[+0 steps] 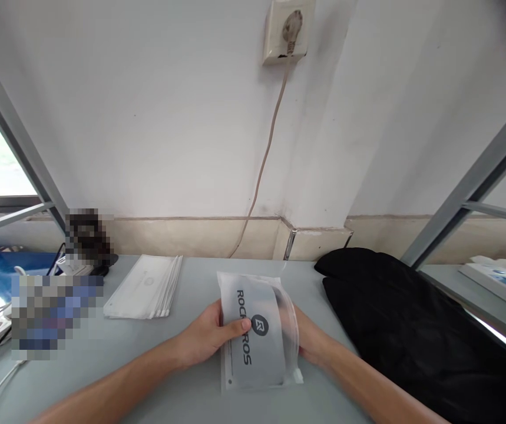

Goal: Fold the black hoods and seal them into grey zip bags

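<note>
Gripping a frosted zip bag (257, 347) printed ROCKBROS, the left hand (208, 338) pinches its left edge, thumb on top; the right hand (308, 341) clasps the right edge, partly hidden behind it; the bag sits just above the grey counter (191, 388), between a stack of bags (144, 287) and black cloth (403, 318).

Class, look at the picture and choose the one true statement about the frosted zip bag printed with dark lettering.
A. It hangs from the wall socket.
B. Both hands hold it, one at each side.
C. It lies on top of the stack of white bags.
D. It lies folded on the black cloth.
B: the frosted zip bag sits between the left hand and the right hand, above the grey table.
</note>
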Motion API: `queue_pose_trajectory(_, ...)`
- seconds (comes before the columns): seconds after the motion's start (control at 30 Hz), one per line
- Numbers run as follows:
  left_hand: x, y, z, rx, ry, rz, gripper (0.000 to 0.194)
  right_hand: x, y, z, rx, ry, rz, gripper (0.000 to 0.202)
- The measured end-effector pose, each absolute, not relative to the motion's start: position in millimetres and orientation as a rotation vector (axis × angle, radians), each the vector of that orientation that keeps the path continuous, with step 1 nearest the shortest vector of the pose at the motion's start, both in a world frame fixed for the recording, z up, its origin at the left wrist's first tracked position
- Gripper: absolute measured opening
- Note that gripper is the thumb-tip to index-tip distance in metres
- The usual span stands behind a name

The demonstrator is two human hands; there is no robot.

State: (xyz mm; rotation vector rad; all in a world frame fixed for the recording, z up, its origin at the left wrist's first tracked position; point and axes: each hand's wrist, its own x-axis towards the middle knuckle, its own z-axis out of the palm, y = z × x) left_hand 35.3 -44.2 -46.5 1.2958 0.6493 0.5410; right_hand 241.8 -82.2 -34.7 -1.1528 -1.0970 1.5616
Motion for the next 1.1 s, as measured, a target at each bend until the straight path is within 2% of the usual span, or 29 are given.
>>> queue_pose_trajectory(0.1,36.0,-40.6,-46.9,1.300,0.707,0.608,0.058,242.5,-79.2,-32.3,-1.219,-1.061,1.480,0.033)
queue_pose_trajectory(0.33,32.6,-28.7,-49.6,1.179,0.926,0.836,0.051,245.9,-64.7,-45.6,-1.214,-0.943,1.231,0.042)
queue_pose_trajectory(0.5,30.3,-29.3,-45.3,1.121,0.804,0.760,0.051,246.9,-70.8,-38.3,-1.020,-1.076,1.398,0.035)
queue_pose_trajectory(0.63,28.2,-32.6,-42.2,1.057,0.727,0.607,0.052,247.0,-77.4,-30.1,-0.843,-1.314,1.690,0.051)
queue_pose_trajectory(0.83,29.0,-34.0,-39.3,1.020,0.708,0.583,0.058,246.8,-76.3,-31.7,-0.809,-1.292,1.564,0.079)
queue_pose_trajectory(0.93,29.6,-34.8,-39.0,1.077,0.707,0.627,0.059,247.8,-77.7,-27.4,-0.805,-1.377,1.628,0.090)
queue_pose_trajectory(1.0,30.0,-35.6,-39.3,1.117,0.722,0.677,0.060,248.1,-78.6,-23.4,-0.853,-1.424,1.618,0.086)
queue_pose_trajectory(1.1,30.1,-36.3,-39.5,1.132,0.688,0.644,0.062,248.0,-78.0,-20.2,-0.998,-1.387,1.406,0.073)
